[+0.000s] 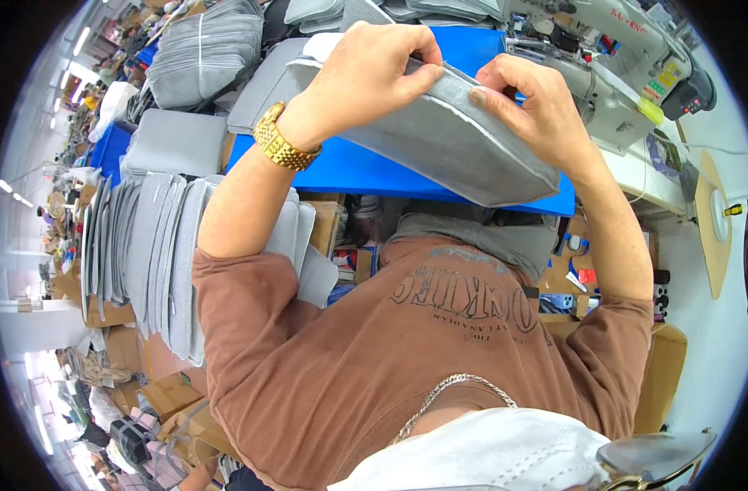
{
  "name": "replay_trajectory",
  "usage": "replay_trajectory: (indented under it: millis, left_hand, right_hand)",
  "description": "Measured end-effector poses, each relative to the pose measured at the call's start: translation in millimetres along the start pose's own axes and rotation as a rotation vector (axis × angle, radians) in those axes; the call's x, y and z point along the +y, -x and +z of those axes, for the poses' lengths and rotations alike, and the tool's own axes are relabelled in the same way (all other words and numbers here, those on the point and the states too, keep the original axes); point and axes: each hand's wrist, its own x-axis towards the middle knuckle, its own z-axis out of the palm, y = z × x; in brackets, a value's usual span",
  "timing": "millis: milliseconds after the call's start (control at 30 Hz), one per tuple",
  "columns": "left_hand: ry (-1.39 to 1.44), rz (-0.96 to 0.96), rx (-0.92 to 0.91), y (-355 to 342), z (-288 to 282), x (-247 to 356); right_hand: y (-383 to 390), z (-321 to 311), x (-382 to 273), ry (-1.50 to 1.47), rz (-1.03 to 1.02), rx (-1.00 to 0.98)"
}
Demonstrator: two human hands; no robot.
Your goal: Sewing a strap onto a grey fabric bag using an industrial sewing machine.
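Observation:
A flat grey felt piece (456,147) with a pale seam along its edge is held up, tilted, over the blue work board (325,168). My left hand (378,78), with a gold watch at the wrist, has its thumb and fingers closed on the piece's top edge. My right hand (525,106) grips the same edge a little to the right, thumb on the near face and fingers curled, partly hidden. The piece's lower rounded corner hangs near the board's front right.
Grey felt pieces stand stacked (144,262) at left; a bundled stack (202,61) lies behind them. A sewing machine (619,53) stands at back right on a pale table (652,180). Cardboard boxes (169,393) sit lower left. A tan board (709,254) is at far right.

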Motion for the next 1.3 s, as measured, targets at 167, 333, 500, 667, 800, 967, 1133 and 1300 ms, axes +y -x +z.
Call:
replay_trajectory:
  millis: [167, 333, 500, 667, 800, 967, 1133, 1300]
  left_hand:
    - [-0.082, 0.046, 0.002, 2, -5, 1]
    - [-0.069, 0.035, -0.120, 0, -27, -6]
    - [-0.066, -0.080, -0.391, -45, -75, 13]
    - [-0.022, -0.198, -0.671, -86, -45, -23]
    - [0.080, 0.022, -0.680, -86, 16, -85]
    - [0.097, 0.063, -0.666, -108, 86, -113]
    - [0.160, 0.091, -0.596, -106, 117, -127]
    - [0.291, -0.055, -0.586, -114, 135, -138]
  right_hand:
    - [0, -2, 0, 0.025, 0.066, -0.025]
    - [-9, -2, 0, -0.066, 0.119, -0.039]
    - [-26, 4, 11, -0.228, 0.157, 0.045]
    - [-12, 25, 44, -0.412, 0.360, 0.118]
    - [12, 34, 77, -0.413, 0.514, 0.131]
    - [45, 39, 121, -0.360, 0.667, 0.153]
    - [57, 43, 133, -0.407, 0.789, 0.112]
    - [56, 46, 150, -0.584, 0.881, 0.160]
